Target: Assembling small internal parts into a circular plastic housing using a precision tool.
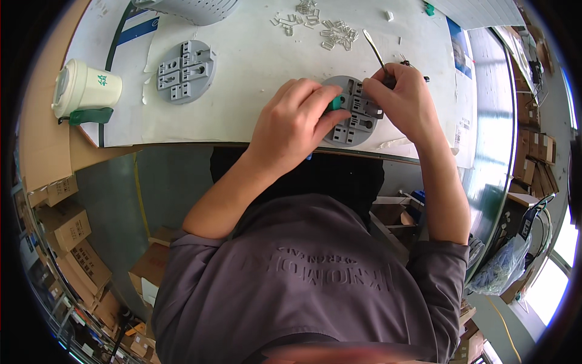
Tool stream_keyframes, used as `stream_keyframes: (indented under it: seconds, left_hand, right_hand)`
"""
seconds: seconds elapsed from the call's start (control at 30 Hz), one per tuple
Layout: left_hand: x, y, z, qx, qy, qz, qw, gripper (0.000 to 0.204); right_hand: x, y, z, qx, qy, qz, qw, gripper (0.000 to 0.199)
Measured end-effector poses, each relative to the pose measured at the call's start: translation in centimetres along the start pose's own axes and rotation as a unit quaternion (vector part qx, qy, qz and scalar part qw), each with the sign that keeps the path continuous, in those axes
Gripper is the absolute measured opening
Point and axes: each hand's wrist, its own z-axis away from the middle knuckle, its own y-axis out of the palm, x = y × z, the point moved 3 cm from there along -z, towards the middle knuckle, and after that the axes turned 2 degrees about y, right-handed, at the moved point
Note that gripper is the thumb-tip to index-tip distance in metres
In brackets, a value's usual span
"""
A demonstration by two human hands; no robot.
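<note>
My left hand (295, 115) pinches a small green piece (334, 104) between thumb and fingers at the left side of a round grey fixture (347, 137). That fixture carries several raised grey blocks with slots and holes, and it lies near the table's front edge. Over its right side, my right hand (405, 97) is closed around a slim, pointed metal tool (374, 50) whose tip points up and away; its exact kind is unclear. The right fingertips are close to the grey blocks, and hide part of them.
Another round grey fixture (186, 91) lies to the left. Small clear pieces (338, 35) are scattered at the back. A lidded cream cup (92, 88) with a green handle stands far left. A grey perforated container (197, 8) stands at the back left.
</note>
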Motion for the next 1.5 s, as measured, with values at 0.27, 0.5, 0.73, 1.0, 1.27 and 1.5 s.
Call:
stream_keyframes:
  seconds: [0.27,0.5,0.73,1.0,1.27,1.5]
  left_hand:
    - [-0.4,0.3,0.4,-0.018,-0.007,-0.014,1.000,0.036]
    - [0.0,0.1,0.4,-0.013,-0.019,0.007,1.000,0.034]
    - [0.0,-0.4,-0.1,0.044,-0.026,0.023,0.998,0.032]
    - [0.4,-1.5,-2.2,0.130,-0.033,0.036,0.990,0.030]
    - [-0.2,-0.3,-6.6,0.240,0.066,0.003,0.969,0.029]
    - [-1.2,0.6,-8.6,0.335,0.071,-0.077,0.936,0.025]
  right_hand:
    - [1.0,0.2,0.2,0.031,0.000,0.122,0.992,0.020]
    - [-0.1,-0.2,1.7,-0.029,-0.096,0.182,0.978,0.020]
    - [-4.2,2.6,5.5,-0.190,-0.320,0.219,0.902,0.039]
    - [-4.6,3.1,5.1,-0.223,-0.344,0.183,0.894,0.029]
    - [-5.2,3.8,5.4,-0.288,-0.375,0.148,0.869,0.020]
    - [-5.0,3.6,5.3,-0.283,-0.362,0.134,0.878,0.020]
